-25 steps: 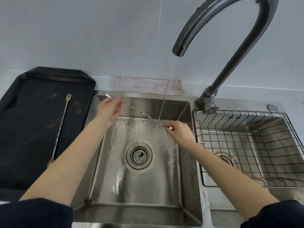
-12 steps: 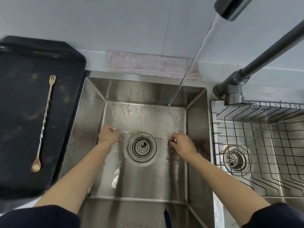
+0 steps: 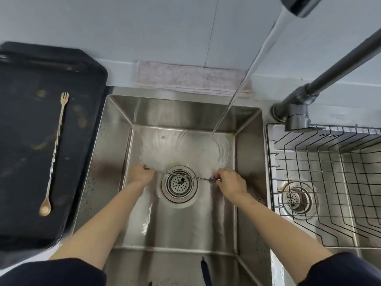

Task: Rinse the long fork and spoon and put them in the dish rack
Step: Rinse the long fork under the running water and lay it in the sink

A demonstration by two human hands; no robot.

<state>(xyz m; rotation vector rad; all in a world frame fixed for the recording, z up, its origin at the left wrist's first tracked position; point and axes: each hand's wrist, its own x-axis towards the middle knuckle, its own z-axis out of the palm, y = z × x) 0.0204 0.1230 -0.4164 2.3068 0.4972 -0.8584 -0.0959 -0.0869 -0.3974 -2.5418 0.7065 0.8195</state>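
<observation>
The sink (image 3: 115, 153) is the big steel box in the middle, and its drain (image 3: 179, 183) sits on the wet floor. Just above the drain, two hands hold a thin silver stirrer (image 3: 185, 176) flat, like a little bridge. The left hand (image 3: 142, 174) pinches one end, to the left of the drain. The right hand (image 3: 232, 182) pinches the other end, to the right of the drain. Fingers hide both ends, so I cannot tell which is the fork end.

Water (image 3: 243, 83) runs from the tap (image 3: 296, 112) and lands at the back right of the sink, behind the stirrer and not touching it.

Left of the sink lies a black tray (image 3: 86, 141). On it rests a gold stirrer (image 3: 54, 151), fork end to the back and spoon end to the front.

Right of the sink is a wire rack (image 3: 334, 182) set in a second sink. The sink's right wall stands between the hands and the rack.

Behind the sink, a pale cloth (image 3: 185, 79) lies by the wall.
</observation>
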